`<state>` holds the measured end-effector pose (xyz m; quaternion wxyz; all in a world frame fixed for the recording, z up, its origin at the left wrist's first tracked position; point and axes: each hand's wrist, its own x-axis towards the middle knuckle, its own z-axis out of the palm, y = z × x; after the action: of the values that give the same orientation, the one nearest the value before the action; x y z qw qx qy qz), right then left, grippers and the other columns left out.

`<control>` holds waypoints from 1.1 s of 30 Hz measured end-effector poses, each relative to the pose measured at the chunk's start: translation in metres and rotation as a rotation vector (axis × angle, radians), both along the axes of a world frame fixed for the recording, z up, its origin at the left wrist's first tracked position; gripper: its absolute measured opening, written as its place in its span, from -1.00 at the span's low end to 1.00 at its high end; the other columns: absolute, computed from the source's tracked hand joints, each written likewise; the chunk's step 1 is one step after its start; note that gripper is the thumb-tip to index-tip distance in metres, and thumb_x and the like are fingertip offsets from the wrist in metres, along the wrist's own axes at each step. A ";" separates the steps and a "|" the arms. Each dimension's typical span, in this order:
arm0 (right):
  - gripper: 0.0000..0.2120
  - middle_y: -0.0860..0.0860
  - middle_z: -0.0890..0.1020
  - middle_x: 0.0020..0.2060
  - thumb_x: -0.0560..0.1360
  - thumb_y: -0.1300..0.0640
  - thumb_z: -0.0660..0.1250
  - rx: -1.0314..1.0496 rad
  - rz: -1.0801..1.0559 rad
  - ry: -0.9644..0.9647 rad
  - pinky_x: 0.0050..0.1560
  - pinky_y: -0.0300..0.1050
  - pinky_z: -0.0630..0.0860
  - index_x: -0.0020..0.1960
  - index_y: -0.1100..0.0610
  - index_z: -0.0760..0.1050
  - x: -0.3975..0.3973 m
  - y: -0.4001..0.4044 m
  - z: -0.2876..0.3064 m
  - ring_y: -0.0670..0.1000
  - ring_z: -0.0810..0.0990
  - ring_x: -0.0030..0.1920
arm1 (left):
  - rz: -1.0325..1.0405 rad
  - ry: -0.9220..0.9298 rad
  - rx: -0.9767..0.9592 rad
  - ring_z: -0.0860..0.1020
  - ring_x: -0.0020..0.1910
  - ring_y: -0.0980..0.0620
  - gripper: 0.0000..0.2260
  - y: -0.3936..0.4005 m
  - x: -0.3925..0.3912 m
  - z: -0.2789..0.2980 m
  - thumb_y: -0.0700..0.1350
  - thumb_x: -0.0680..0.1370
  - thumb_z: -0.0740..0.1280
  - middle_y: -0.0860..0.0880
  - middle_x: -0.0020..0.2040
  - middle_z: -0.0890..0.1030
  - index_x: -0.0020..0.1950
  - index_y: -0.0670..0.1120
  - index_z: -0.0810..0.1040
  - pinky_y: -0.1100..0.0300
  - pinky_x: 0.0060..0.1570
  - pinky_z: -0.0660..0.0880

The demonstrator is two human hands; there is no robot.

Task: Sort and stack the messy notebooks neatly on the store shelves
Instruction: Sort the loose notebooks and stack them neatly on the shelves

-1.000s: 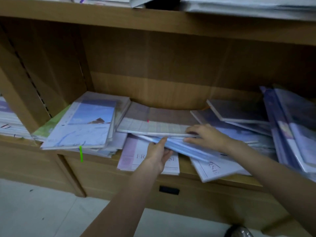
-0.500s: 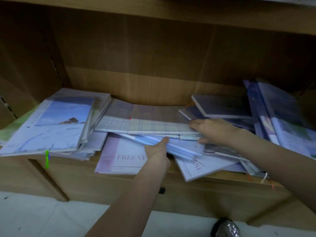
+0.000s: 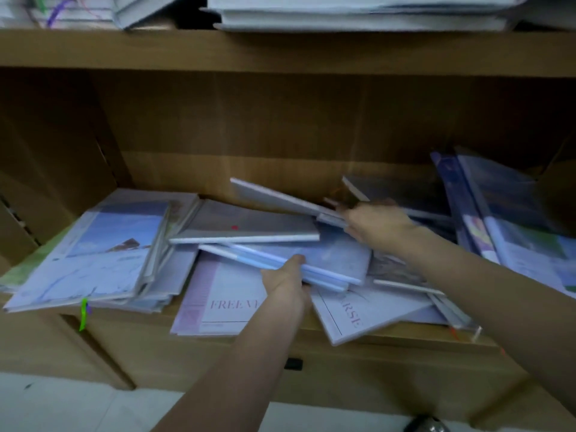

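Note:
Messy notebooks cover the wooden shelf point(image 3: 389, 341). My left hand point(image 3: 288, 285) grips the near edge of a few thin light-blue notebooks point(image 3: 280, 263) in the middle. My right hand point(image 3: 374, 221) holds a grey notebook point(image 3: 280, 198) by its right end, tilted up off the pile. Under it lies a grey checked notebook point(image 3: 246, 226) with a red dot. A stack topped by a blue-and-white cover point(image 3: 93, 254) sits at the left. Two white "FREEVERSE" notebooks point(image 3: 224, 300) overhang the front edge.
More notebooks lean against the right wall point(image 3: 505, 219). The shelf above carries stacks of white books point(image 3: 358, 10). A green tag point(image 3: 83, 313) hangs from the left stack. White floor point(image 3: 62, 410) lies below, and a cabinet panel with a dark slot point(image 3: 293, 364) under the shelf.
My right hand has lifted a grey notebook off the checked one and tilted it up. My left hand keeps its grip on the light-blue notebooks. The camera has tilted upward.

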<state>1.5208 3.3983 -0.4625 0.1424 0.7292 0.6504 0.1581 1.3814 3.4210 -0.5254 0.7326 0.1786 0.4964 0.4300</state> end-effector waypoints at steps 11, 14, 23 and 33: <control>-0.66 0.12 0.54 0.17 0.60 0.04 0.17 0.034 -0.002 0.248 -0.05 -0.06 0.45 0.34 0.12 0.34 -0.055 -0.011 -0.014 0.15 0.55 0.13 | -0.408 0.283 0.106 0.61 -0.26 -0.10 -0.51 -0.037 -0.184 -0.009 -0.34 0.30 0.50 -0.16 -0.12 0.63 0.21 -0.21 0.48 0.17 -0.46 0.54; -0.63 0.11 0.60 0.07 0.58 -0.09 0.20 0.033 0.192 0.569 0.01 -0.06 0.47 0.23 0.14 0.46 -0.103 -0.019 -0.025 0.11 0.55 0.09 | -0.438 0.388 0.129 0.58 -0.19 -0.11 -0.62 -0.043 -0.199 -0.009 -0.32 0.39 0.46 -0.18 -0.05 0.63 0.17 -0.17 0.50 0.17 -0.39 0.53; -0.64 0.03 0.48 0.01 0.57 -0.14 0.17 -0.257 -0.095 0.755 -0.07 -0.19 0.34 0.15 0.13 0.41 -0.120 -0.089 -0.070 0.01 0.48 0.03 | -0.455 0.369 0.199 0.62 0.01 -0.20 -0.47 -0.056 -0.223 0.012 -0.20 0.20 0.51 -0.18 0.01 0.66 0.16 -0.14 0.54 -0.06 0.04 0.54; -0.45 0.26 0.61 0.11 0.31 0.06 0.41 -0.074 -0.402 1.975 0.06 -0.03 0.53 0.21 0.34 0.50 -0.114 -0.118 -0.027 0.17 0.59 0.05 | -0.510 0.127 0.350 0.66 -0.27 -0.02 -0.79 -0.071 -0.207 0.065 -0.25 0.50 0.27 -0.16 -0.07 0.68 0.12 -0.20 0.57 0.14 -0.27 0.60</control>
<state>1.4069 3.2807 -0.4892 -0.4138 0.6249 0.3466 -0.5640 1.1745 3.3504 -0.4601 0.7424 0.4474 0.3988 0.2994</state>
